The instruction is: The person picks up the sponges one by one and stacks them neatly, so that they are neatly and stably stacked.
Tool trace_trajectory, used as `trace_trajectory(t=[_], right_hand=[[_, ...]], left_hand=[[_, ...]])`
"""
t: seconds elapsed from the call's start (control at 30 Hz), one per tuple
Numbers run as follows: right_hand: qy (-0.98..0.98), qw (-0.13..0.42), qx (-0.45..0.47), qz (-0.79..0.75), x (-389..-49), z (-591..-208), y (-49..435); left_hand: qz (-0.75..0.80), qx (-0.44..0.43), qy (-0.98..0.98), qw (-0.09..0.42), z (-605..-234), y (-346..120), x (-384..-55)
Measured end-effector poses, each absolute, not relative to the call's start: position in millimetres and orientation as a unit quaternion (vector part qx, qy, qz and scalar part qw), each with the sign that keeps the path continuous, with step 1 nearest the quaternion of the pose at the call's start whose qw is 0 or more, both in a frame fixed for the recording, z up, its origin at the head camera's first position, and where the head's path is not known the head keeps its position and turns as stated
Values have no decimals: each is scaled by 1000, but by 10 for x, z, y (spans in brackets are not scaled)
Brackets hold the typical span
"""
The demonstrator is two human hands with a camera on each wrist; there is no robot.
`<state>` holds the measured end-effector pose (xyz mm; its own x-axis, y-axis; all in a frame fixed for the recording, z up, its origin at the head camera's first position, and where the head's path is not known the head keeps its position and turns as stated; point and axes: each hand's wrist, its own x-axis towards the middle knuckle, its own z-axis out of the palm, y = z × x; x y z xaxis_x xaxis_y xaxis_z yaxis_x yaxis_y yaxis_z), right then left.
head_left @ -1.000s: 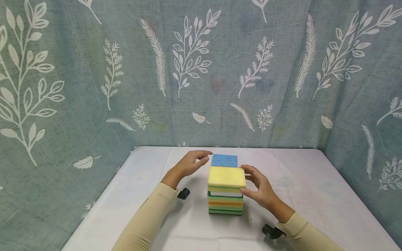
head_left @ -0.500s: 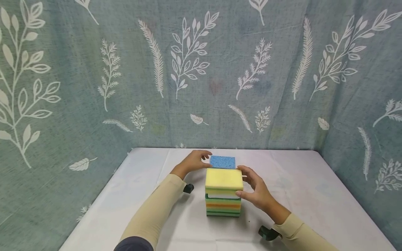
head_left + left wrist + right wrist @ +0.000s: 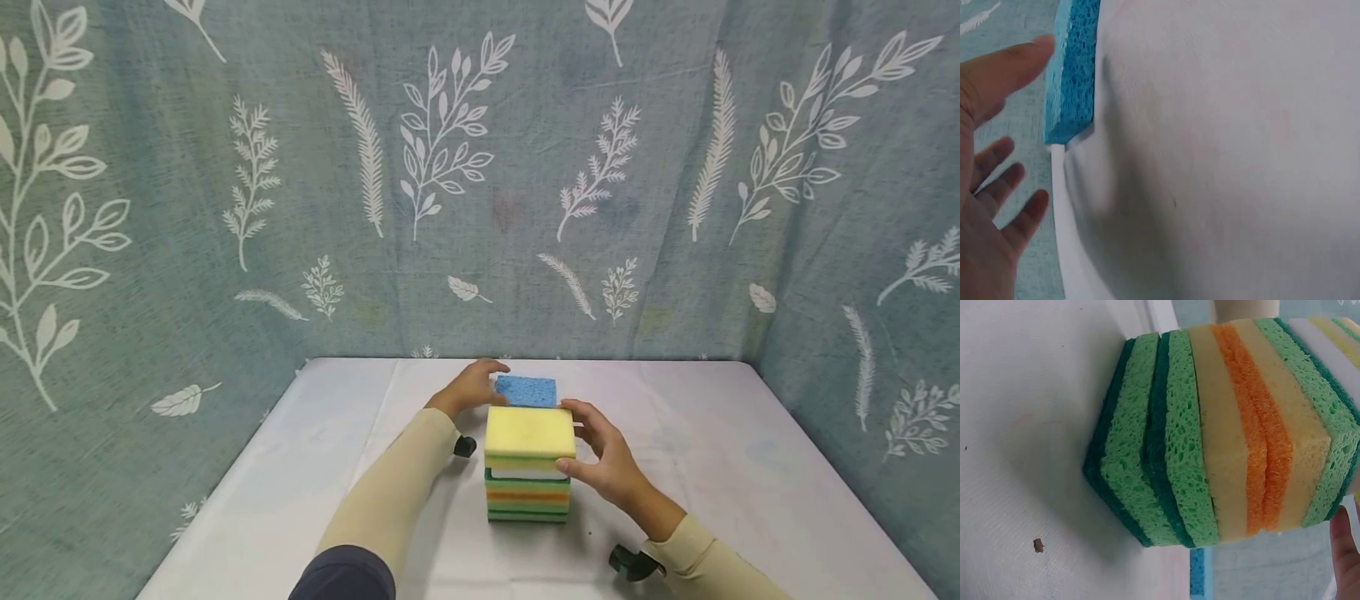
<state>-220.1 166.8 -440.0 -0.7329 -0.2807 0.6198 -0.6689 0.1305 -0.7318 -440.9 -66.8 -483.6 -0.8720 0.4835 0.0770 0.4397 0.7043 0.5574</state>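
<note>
A stack of sponges [image 3: 527, 496] [image 3: 1229, 444] stands at mid-table, layered green, cream, orange and white, with a thick yellow sponge [image 3: 530, 432] on top. My right hand [image 3: 611, 462] grips the right side of the upper stack, thumb at the front corner and fingertips at the back corner. Behind the stack lies a blue sponge [image 3: 527, 391] [image 3: 1075, 75]. Beside its left end is my left hand [image 3: 470, 389] [image 3: 982, 206], fingers spread and loosely bent. The left thumb overlaps the blue sponge's edge in the left wrist view; whether it touches I cannot tell.
A white-covered table [image 3: 720, 500] holds everything, its far edge meeting a grey-green leaf-patterned cloth [image 3: 525, 167] that also hangs at both sides. Dark wrist devices sit under both forearms. A small brown speck [image 3: 1038, 545] lies on the table near the stack.
My left hand has moved rightward, closer to the blue sponge's left end. My right hand stays at the stack. The whole head view has shifted slightly.
</note>
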Motion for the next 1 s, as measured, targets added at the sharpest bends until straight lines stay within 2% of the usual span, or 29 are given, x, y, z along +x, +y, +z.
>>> trace_trajectory(t=[0.23,0.47,0.77,1.0], right_hand=[[-728,158,329,580,-2219,-4443,1662],[-733,157,319,580,-2403,-4673,1717],[-734,160,314,580,-2414,-4657,1741],[-735,157,312,581,-2427,-4665,1755]], left_hand=[[250,231,939,46,-4910,-625,-4462],[249,242,936,52,-4982,-614,-4546],[191,271,943,33,-4953,-521,-4547],[178,243,952,56,-4925,-471,-4492]])
